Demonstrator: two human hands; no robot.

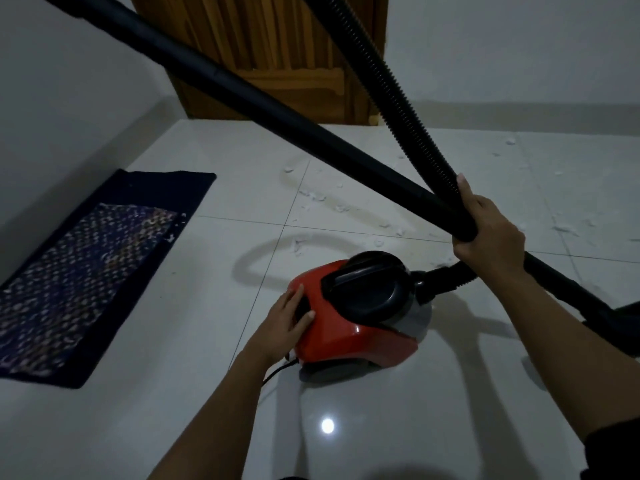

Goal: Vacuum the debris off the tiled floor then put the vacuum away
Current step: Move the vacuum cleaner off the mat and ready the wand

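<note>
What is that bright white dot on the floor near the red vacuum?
Head view: the dot is glare, a light mirrored in the glossy tiled floor; the room is dim, and the vacuum and hose cast soft shadows.

Glossy tiled floor (pixel 207 393); shiny red plastic vacuum (pixel 346 327) w/ matt ribbed hose (pixel 391 88); wood door (pixel 277 46); cloth mat (pixel 86 265)

Dark patterned mat (pixel 86 271) beside wall (pixel 52 116); wooden door (pixel 277 64).

Vacuum (pixel 346 327), mat (pixel 86 271), debris (pixel 311 195) on tiled floor (pixel 207 410)
</note>
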